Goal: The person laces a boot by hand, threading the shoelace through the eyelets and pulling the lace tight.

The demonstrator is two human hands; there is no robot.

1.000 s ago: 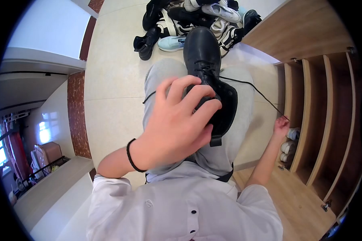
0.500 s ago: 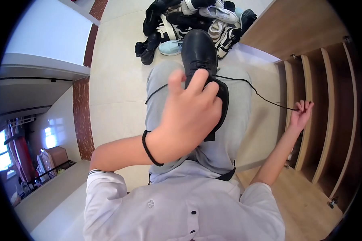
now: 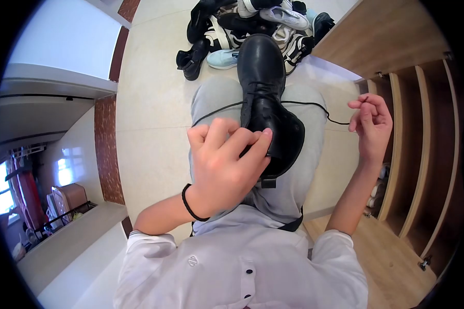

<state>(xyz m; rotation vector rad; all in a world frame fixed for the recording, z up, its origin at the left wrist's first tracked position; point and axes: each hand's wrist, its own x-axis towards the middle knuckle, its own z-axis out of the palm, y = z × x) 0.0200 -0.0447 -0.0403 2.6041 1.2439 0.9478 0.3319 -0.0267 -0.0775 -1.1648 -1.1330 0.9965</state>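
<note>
A black lace-up boot (image 3: 262,64) rests on my lap, toe pointing away and its opening toward me. My left hand (image 3: 224,165), with a black band at the wrist, is closed at the boot's upper, thumb and fingers pinching near the tongue and collar. My fingers hide part of the opening. One black lace (image 3: 314,103) runs out to the right and reaches my right hand (image 3: 375,123), whose fingers are curled around its end. The other lace (image 3: 219,109) trails left over my knee.
A pile of shoes (image 3: 258,23) lies on the floor beyond my knees, with a light blue shoe (image 3: 222,59) at its near side. On the right stands an open wooden shoe cabinet (image 3: 423,149) with a door (image 3: 381,36) swung out. White furniture (image 3: 62,41) borders the left.
My left hand has slid from the laces back toward the boot's opening. My right hand has moved up and inward, and the right lace has gone from taut to slack.
</note>
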